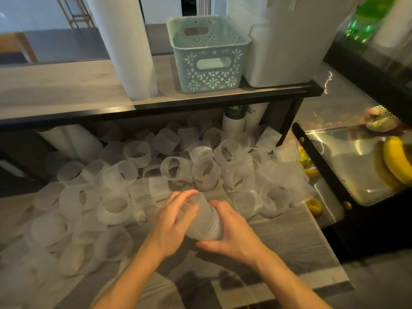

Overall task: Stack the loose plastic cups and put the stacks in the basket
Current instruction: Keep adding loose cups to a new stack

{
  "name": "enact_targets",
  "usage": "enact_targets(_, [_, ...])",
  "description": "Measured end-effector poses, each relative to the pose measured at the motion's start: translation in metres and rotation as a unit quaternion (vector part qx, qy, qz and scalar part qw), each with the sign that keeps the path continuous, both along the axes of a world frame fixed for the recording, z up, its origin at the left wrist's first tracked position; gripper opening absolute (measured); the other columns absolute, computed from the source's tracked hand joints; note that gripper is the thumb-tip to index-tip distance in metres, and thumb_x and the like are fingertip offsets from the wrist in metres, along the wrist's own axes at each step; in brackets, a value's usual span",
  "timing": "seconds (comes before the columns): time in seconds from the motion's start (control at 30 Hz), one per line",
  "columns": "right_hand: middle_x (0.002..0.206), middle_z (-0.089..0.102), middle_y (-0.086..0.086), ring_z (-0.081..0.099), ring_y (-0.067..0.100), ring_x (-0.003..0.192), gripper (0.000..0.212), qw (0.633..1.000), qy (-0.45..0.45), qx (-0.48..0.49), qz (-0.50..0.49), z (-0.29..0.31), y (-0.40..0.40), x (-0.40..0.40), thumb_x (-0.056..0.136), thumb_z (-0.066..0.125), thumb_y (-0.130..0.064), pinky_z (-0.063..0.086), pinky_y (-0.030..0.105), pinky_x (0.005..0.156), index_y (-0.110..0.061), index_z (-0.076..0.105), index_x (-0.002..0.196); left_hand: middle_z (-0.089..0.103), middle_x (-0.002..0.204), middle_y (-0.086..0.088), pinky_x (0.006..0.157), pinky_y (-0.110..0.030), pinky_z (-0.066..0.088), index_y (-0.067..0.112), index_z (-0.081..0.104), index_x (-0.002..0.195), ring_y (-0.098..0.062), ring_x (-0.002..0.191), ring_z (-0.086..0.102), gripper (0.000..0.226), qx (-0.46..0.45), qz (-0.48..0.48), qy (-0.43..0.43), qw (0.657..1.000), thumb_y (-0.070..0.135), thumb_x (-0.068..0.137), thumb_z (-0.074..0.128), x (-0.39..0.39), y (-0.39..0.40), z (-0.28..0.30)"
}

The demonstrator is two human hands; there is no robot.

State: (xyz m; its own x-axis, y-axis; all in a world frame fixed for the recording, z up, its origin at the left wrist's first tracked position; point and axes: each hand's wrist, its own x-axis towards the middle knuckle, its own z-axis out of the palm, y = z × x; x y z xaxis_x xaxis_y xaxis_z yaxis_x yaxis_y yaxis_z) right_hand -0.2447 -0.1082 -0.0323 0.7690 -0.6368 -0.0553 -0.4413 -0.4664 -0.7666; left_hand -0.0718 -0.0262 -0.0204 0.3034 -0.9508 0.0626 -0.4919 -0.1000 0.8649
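Note:
Both my hands hold a short stack of ribbed translucent plastic cups [204, 221] just above the grey wood counter [289, 237]. My left hand [171, 217] wraps the stack's left side with fingers curled over its top. My right hand [231, 228] grips its right side and base. Several loose frosted cups [174, 170] lie scattered across the counter behind and to the left. A pale green perforated basket [209, 54] stands on the upper shelf, straight ahead.
A tall white stack of cups [127, 47] stands on the shelf [66, 90] left of the basket, and a white bin [292, 45] to its right. A glass display case [356, 152] with bananas [396, 161] flanks the counter on the right.

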Motion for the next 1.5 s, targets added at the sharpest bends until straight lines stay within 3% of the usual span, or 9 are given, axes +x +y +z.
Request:
enact_targets(0.27, [0.128, 0.054, -0.016, 0.052, -0.003, 0.116, 0.092, 0.994, -0.038, 0.089, -0.044, -0.01, 0.009, -0.013, 0.062, 0.085, -0.056, 0.047, 0.024, 0.096, -0.028, 0.042, 0.139, 0.053, 0.113, 0.017, 0.09, -0.008, 0.039, 0.025, 0.061, 0.121, -0.001, 0.109, 0.055, 0.046, -0.049, 0.028, -0.052, 0.997, 0.054, 0.087, 0.049, -0.019, -0.006, -0.002])
enact_targets(0.5, [0.122, 0.061, -0.012, 0.06, 0.01, 0.115, 0.074, 0.983, -0.086, 0.116, -0.113, -0.023, 0.007, -0.036, 0.066, 0.086, -0.042, 0.051, 0.039, 0.096, -0.036, 0.05, 0.129, 0.041, 0.134, 0.028, 0.104, -0.006, 0.026, 0.043, 0.043, 0.134, 0.014, 0.127, 0.035, 0.064, 0.055, -0.08, 0.049, 0.994, 0.076, 0.08, 0.036, -0.067, -0.006, -0.016])
enact_targets(0.7, [0.11, 0.049, -0.03, 0.054, -0.004, 0.104, 0.069, 0.973, -0.012, 0.112, -0.2, -0.035, -0.003, -0.085, 0.066, 0.087, -0.05, 0.047, 0.015, 0.081, -0.047, 0.039, 0.116, 0.059, 0.126, 0.004, 0.082, -0.013, 0.046, 0.034, 0.055, 0.12, 0.002, 0.099, 0.06, 0.039, 0.068, 0.065, 0.141, 0.985, 0.049, 0.085, 0.066, -0.09, -0.058, -0.038])
enact_targets(0.83, [0.118, 0.039, -0.026, 0.045, -0.001, 0.112, 0.084, 0.962, 0.015, 0.086, -0.258, -0.042, -0.006, -0.114, 0.063, 0.081, -0.062, 0.045, 0.02, 0.09, -0.049, 0.028, 0.127, 0.046, 0.142, -0.008, 0.106, -0.046, 0.042, 0.015, 0.043, 0.141, -0.027, 0.126, 0.051, 0.105, 0.195, 0.091, 0.058, 0.975, 0.081, 0.062, 0.065, -0.099, -0.096, -0.066])
enact_targets(0.9, [0.124, 0.04, -0.021, 0.045, 0.004, 0.117, 0.087, 0.96, 0.03, 0.077, -0.267, -0.046, -0.008, -0.128, 0.063, 0.079, -0.066, 0.047, 0.027, 0.095, -0.045, 0.032, 0.133, 0.042, 0.143, -0.007, 0.109, -0.047, 0.04, 0.016, 0.042, 0.142, -0.029, 0.131, 0.047, 0.12, 0.218, 0.074, 0.057, 0.972, 0.088, 0.049, 0.065, -0.105, -0.105, -0.072])
enact_targets(1.0, [0.123, 0.039, -0.018, 0.045, 0.008, 0.119, 0.086, 0.953, 0.044, 0.083, -0.289, -0.05, -0.011, -0.139, 0.066, 0.08, -0.061, 0.049, 0.03, 0.095, -0.041, 0.033, 0.135, 0.051, 0.135, 0.001, 0.102, -0.037, 0.045, 0.028, 0.05, 0.134, -0.019, 0.121, 0.053, 0.093, 0.196, 0.063, 0.1, 0.974, 0.071, 0.056, 0.078, -0.109, -0.11, -0.082])
enact_targets(1.1, [0.12, 0.037, -0.018, 0.043, 0.008, 0.116, 0.086, 0.95, 0.046, 0.095, -0.294, -0.053, -0.013, -0.141, 0.069, 0.081, -0.057, 0.049, 0.028, 0.092, -0.04, 0.032, 0.137, 0.063, 0.123, 0.0, 0.096, -0.042, 0.051, 0.023, 0.054, 0.125, -0.019, 0.109, 0.062, 0.094, 0.187, 0.111, 0.125, 0.968, 0.07, 0.049, 0.083, -0.114, -0.111, -0.094])
enact_targets(1.27, [0.118, 0.04, -0.023, 0.045, 0.005, 0.114, 0.088, 0.958, 0.023, 0.128, -0.255, -0.058, -0.019, -0.138, 0.066, 0.082, -0.058, 0.046, 0.025, 0.089, -0.044, 0.032, 0.136, 0.058, 0.095, 0.007, 0.077, -0.024, 0.048, 0.017, 0.049, 0.113, -0.012, 0.086, 0.058, 0.055, 0.165, 0.136, 0.136, 0.967, 0.034, 0.074, 0.084, -0.121, -0.092, -0.091])
enact_targets(1.5, [0.125, 0.049, -0.023, 0.049, 0.0, 0.116, 0.086, 0.978, 0.025, 0.131, -0.163, -0.064, -0.027, -0.126, 0.064, 0.082, -0.061, 0.047, 0.029, 0.096, -0.045, 0.036, 0.135, 0.06, 0.107, 0.004, 0.08, -0.024, 0.037, 0.016, 0.052, 0.129, -0.016, 0.101, 0.057, 0.063, 0.132, 0.193, 0.114, 0.966, 0.064, 0.087, 0.056, -0.091, -0.051, -0.066])
